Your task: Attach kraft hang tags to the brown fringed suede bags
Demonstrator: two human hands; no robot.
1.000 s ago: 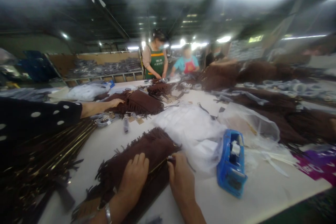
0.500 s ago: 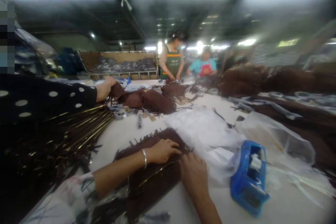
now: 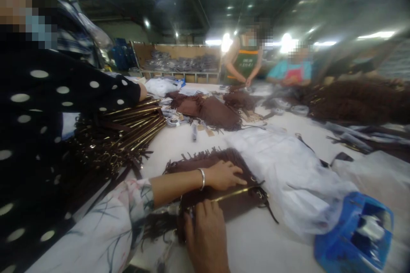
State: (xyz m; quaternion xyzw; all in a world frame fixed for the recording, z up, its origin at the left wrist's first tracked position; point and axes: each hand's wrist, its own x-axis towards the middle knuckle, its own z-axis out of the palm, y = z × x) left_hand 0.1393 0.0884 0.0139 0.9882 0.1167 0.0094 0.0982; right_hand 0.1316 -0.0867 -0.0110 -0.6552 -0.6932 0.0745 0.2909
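Observation:
A brown fringed bag (image 3: 200, 163) lies on the white table, a gold zipper (image 3: 232, 194) running across it. My left hand (image 3: 224, 175), with a silver bangle at the wrist, rests flat on the bag above the zipper, fingers stretched out. At the zipper's left end, my right hand (image 3: 207, 230) has its fingers curled and the thumb closed against the bag; whether a zipper pull is between them is hidden. Small rings and a dark cord (image 3: 272, 211) show at the bag's right end.
White plastic bags (image 3: 282, 170) and a blue tape dispenser (image 3: 336, 239) are on the right. Brown straps with gold zippers (image 3: 128, 132) are piled at left beside a co-worker's dotted sleeve (image 3: 92, 89). More brown bags (image 3: 218, 111) lie farther back, before two other people.
My right hand has gone from the zipper's right end to its left end. My left hand stays flat on the bag. The view has turned left, and the co-worker leans farther in.

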